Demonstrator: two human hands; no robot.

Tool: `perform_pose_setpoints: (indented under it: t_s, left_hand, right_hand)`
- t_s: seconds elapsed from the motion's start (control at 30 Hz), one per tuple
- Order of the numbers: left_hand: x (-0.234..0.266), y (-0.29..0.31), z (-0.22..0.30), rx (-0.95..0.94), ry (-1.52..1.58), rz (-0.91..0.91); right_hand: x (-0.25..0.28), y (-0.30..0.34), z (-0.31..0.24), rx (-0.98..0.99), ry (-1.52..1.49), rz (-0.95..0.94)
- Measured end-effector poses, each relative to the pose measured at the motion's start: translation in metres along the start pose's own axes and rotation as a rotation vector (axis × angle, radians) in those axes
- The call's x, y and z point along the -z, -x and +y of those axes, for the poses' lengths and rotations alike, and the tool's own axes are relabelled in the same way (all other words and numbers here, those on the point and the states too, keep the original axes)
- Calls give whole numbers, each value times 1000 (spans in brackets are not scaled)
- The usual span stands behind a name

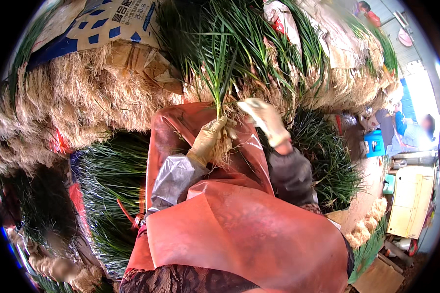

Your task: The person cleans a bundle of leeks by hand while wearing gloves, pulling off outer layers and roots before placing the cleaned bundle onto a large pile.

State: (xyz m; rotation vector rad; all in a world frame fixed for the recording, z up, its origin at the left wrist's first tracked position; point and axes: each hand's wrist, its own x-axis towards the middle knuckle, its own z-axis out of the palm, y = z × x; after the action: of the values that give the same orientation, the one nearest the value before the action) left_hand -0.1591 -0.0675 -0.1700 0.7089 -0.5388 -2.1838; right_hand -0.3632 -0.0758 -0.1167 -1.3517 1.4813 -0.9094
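Note:
A small bunch of green plants (219, 90) with narrow leaves stands upright above my lap, its pale stringy roots hanging below. My left hand (209, 136), in a cream glove, is closed around the bunch's base, among the roots. Just right of the stems, apart from the leaves, is my gloved right hand (266, 119); motion smears its fingers, and I cannot make out whether they hold anything. Under both hands lies a red-orange apron (239, 210) spread over my lap. Ahead, loose leafy plants (259, 53) lie on a wide heap with their roots toward me.
Thick pale root masses (78, 102) line the heap's near side, with a printed sack (95, 31) on top. Bundled greens stand left (115, 190) and right (327, 166) of me. Farther right are a blue stool (375, 143), a yellowish panel (410, 200) and another person (415, 134).

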Motion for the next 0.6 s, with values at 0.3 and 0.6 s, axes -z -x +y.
perform_pose_setpoints:
  t_s: [0.3,0.6]
  left_hand:
    - [8,20,-2,-55,-302,10]
    - [-16,18,9,-291,-113,-213]
  right_hand:
    - [-61,-18,-23,553,156,-305]
    - [-64,8,-81,87,-313,-106]
